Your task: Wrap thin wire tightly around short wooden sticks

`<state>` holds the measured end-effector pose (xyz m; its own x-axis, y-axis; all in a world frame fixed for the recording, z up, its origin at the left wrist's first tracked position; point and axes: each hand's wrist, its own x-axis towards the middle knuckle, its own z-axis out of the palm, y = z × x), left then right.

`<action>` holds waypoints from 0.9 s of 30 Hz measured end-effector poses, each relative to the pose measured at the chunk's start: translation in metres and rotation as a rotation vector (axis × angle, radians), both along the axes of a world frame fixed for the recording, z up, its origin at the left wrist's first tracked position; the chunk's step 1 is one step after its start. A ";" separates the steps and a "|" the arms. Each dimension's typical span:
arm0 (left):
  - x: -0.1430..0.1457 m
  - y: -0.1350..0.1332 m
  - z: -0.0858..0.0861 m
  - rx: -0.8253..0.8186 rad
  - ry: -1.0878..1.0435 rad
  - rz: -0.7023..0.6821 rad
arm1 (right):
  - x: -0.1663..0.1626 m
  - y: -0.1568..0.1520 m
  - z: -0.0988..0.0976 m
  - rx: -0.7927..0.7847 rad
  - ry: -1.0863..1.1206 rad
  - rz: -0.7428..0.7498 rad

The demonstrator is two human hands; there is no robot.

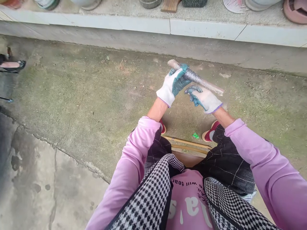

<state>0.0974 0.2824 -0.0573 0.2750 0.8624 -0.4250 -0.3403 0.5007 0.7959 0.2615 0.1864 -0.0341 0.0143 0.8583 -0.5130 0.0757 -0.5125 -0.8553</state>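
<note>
In the head view, my left hand [174,80], in a white glove with a teal coated palm, is closed around a wooden stick [212,87]. Thin silvery strand, perhaps wire or line, is wound thickly about the stick's middle [192,76]. The stick slants down to the right, both bare ends showing. Just below its right half is my right hand [203,97], gloved alike, its fingers curled and pressed together. Whatever the right fingers pinch is too small to make out. Both hands are held out above the concrete ground, in front of my knees.
A tiled ledge [144,26] runs across the far side, bearing several pots and a wooden piece [169,5]. Another person's black shoe [21,65] shows at the left. A green scrap [195,135] lies between my feet, near wooden bars [189,142] below my lap.
</note>
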 end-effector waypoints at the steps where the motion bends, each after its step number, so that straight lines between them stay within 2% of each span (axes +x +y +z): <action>1: 0.002 0.001 -0.001 0.028 0.042 0.018 | -0.007 -0.004 0.000 -0.012 0.001 0.029; 5: 0.007 -0.002 0.003 0.122 0.228 0.043 | -0.017 -0.016 0.003 0.009 0.004 0.092; 9: 0.008 -0.008 0.007 0.193 0.361 -0.007 | 0.010 -0.009 0.011 0.087 -0.015 -0.004; 13: 0.012 -0.011 0.008 0.186 0.347 -0.073 | 0.048 0.008 0.011 0.174 -0.105 -0.113; 17: 0.011 -0.012 0.017 0.044 0.230 -0.138 | 0.067 0.020 0.002 0.206 -0.161 -0.153; 21: 0.003 -0.014 0.028 -0.060 0.071 -0.123 | 0.053 0.021 -0.007 0.186 -0.137 -0.108; 24: 0.001 -0.014 0.032 -0.120 -0.046 -0.021 | 0.029 0.014 -0.014 0.112 0.015 -0.047; 27: 0.003 -0.009 0.027 -0.120 -0.104 0.107 | 0.006 0.004 -0.018 0.071 0.099 0.010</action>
